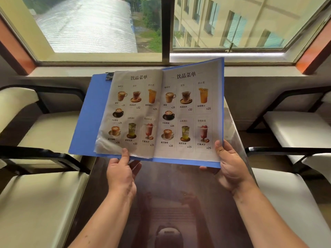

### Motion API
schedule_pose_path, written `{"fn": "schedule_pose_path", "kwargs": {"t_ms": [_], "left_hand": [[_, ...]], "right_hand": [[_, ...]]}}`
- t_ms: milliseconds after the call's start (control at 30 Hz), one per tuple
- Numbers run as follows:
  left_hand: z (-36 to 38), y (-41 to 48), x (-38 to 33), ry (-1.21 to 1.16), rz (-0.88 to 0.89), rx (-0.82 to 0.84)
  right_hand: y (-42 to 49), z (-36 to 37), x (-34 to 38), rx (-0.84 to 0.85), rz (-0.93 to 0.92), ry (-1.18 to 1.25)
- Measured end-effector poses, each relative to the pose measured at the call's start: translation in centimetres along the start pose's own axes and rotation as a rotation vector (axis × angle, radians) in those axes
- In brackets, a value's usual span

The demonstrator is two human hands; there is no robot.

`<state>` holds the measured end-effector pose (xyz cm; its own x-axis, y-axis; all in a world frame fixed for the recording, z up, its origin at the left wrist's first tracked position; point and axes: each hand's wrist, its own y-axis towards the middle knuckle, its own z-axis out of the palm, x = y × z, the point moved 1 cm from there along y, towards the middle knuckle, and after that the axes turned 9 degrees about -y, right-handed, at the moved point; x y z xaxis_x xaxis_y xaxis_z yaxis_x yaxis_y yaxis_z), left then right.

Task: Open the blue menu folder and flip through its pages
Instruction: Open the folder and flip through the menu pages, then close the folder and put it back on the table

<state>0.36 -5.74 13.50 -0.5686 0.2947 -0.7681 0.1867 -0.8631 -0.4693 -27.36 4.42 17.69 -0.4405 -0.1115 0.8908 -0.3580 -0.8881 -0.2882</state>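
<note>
Folder (86, 111) held open above the table (179, 203), spine running away from the person. Left of the spine, the left hand (120, 174) pinches the near edge of the left page (132, 111), thumb on top. Right of the spine, the right hand (231, 167) grips the folder's near right corner, thumb beside the right page (189, 111), so it appears nearer for the next flip.

The open menu folder (89, 111) is held above the bench (172, 194), toward twelve o'clock. The left hand (120, 173) sits at its seven o'clock edge, the right hand (230, 163) at five. Chairs (41, 203) flank the bench at three and nine; the window (164, 29) lies behind.
</note>
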Motion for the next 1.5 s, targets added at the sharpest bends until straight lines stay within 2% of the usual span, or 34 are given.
{"fn": "schedule_pose_path", "kwargs": {"t_ms": [133, 200, 267, 367, 500, 567, 633, 767, 933, 1100, 1500], "left_hand": [[0.3, -1.0, -0.7, 0.207, 0.347, -0.004], [0.6, -1.8, -1.0, 0.382, 0.515, 0.058], [0.8, -2.6, -1.0, 0.535, 0.591, 0.151], [0.8, -3.5, -0.7, 0.613, 0.555, 0.298], [0.9, -3.7, -0.8, 0.712, 0.605, 0.551], [0.9, -3.6, -0.9, 0.751, 0.619, 0.591], [1.3, -3.8, -1.2, 0.721, 0.604, 0.567], [2.5, -3.4, -2.0, 0.588, 0.434, 0.462], [2.8, -2.9, -2.4, 0.598, 0.456, 0.391], [2.7, -3.3, -2.2, 0.556, 0.377, 0.418], [1.8, -3.3, -1.7, 0.614, 0.370, 0.431]], "right_hand": [[0.2, 0.4, -0.1, 0.012, -0.003, -0.002], [0.3, 0.5, -0.1, 0.014, -0.007, -0.004], [0.3, 0.6, -0.1, 0.012, -0.011, -0.007], [0.4, 0.9, -0.2, 0.015, -0.015, -0.021], [0.6, 1.1, -0.6, 0.053, -0.050, 0.002], [0.5, 1.2, -0.6, 0.110, -0.070, 0.021], [0.5, 1.4, -0.6, 0.113, -0.075, -0.014], [0.7, 1.3, -1.2, 0.121, -0.083, -0.054], [0.4, 1.5, -0.1, 0.217, -0.069, -0.185], [0.8, 1.9, 0.5, 0.100, -0.194, -0.304], [-0.2, 1.4, 0.5, 0.065, -0.195, -0.365]]}}
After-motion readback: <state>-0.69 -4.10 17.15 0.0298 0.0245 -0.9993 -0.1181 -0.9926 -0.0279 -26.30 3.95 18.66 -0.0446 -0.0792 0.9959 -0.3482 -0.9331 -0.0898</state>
